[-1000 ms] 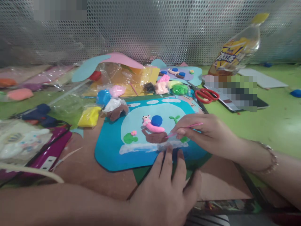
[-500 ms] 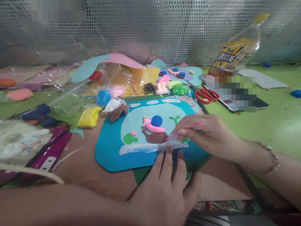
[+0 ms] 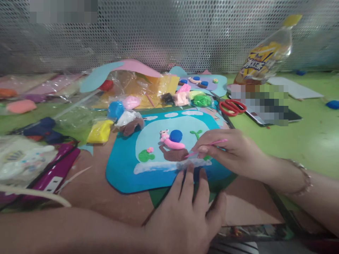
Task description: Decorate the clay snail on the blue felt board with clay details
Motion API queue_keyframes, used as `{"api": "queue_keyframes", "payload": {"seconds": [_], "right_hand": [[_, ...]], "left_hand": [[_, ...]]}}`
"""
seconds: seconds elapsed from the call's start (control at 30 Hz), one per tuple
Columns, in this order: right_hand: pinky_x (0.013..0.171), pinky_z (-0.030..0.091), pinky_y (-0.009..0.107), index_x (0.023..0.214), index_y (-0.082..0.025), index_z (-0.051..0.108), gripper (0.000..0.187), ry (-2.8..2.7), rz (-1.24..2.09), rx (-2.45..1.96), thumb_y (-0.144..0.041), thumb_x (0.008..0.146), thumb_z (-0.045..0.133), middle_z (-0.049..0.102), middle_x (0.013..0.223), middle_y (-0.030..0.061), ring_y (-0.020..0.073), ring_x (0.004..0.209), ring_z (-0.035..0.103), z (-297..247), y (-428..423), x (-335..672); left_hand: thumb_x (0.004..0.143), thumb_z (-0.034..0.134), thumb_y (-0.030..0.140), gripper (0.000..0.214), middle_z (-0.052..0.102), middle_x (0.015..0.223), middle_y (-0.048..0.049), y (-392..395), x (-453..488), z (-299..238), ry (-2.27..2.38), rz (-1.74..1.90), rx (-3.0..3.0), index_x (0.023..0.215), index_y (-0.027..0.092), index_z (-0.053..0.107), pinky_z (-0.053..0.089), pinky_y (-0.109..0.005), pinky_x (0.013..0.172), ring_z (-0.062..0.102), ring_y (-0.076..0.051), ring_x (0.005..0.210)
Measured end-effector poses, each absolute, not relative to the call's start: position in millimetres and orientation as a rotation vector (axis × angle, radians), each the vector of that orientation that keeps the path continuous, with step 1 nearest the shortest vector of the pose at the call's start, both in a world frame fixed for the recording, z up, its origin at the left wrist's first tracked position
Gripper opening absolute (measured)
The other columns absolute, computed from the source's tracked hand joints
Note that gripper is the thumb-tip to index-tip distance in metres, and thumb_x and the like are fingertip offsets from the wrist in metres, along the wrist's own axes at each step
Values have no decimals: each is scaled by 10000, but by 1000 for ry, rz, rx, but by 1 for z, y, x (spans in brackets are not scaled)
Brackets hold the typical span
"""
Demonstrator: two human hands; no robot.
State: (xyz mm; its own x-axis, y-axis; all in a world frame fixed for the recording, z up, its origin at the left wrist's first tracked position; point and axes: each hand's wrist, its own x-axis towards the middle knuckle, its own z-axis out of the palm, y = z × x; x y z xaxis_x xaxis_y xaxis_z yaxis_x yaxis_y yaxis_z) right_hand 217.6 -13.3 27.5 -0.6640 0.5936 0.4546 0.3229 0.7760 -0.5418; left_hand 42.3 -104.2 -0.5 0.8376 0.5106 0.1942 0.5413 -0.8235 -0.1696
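Observation:
A blue foam sheet [image 3: 119, 169] with a pale blue middle lies in front of me and carries a clay picture. On it a pink clay figure [image 3: 173, 144] with a blue clay ball [image 3: 176, 135] rests above a brown clay shape [image 3: 174, 154] with a dotted surface. My right hand [image 3: 225, 150] pinches a thin pink modelling tool [image 3: 218, 142], its tip at the right end of the brown clay. Fingers spread, my left hand [image 3: 185, 208] presses on the sheet's lower edge. Green clay pieces [image 3: 146, 156] and a pink flower sit around the figure.
Bagged clay lumps, including a yellow one [image 3: 100, 131], lie behind and left of the sheet. Red-handled scissors [image 3: 232, 107], a phone [image 3: 265, 107] and a tilted drink bottle [image 3: 265, 58] are at the right. A glue gun [image 3: 39, 128] lies left, before a perforated metal panel [image 3: 148, 31].
The view has shifted very slightly. My right hand keeps the pink tool at the brown clay's right end, with its tip moved barely; my left hand stays in place.

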Motion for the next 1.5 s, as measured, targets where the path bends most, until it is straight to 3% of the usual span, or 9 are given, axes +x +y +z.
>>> {"api": "queue_keyframes", "payload": {"seconds": [0.33,0.93,1.3,1.5], "right_hand": [[671,498,234,835,-153,610,153,-2346,616,-652,-81,871,480,661,800,46,115,771,603,29,-12,220],[687,490,234,818,-141,604,133,-2338,583,-616,-110,879,490,666,807,54,118,780,602,31,-14,221],[711,484,228,856,-143,609,136,-2375,594,-639,-122,889,478,667,832,51,117,801,603,29,-16,220],[699,489,235,864,-156,613,153,-2382,576,-641,-154,900,464,672,830,46,122,794,609,30,-15,219]], "left_hand": [[765,552,565,659,549,1196,-248,-105,45,-2,-818,-297,-2747,1255,137,444,473,-502,839,513,-441,1083],[772,527,604,638,586,1158,-220,-105,45,-3,-835,-366,-2701,1217,149,483,492,-477,819,554,-411,1046],[819,491,524,601,524,1228,-235,-107,42,-5,-830,-252,-2761,1285,157,396,470,-491,841,535,-410,1077],[796,505,560,677,477,1278,-239,-106,43,0,-843,-138,-2815,1321,165,340,450,-502,863,521,-401,1098]]}}
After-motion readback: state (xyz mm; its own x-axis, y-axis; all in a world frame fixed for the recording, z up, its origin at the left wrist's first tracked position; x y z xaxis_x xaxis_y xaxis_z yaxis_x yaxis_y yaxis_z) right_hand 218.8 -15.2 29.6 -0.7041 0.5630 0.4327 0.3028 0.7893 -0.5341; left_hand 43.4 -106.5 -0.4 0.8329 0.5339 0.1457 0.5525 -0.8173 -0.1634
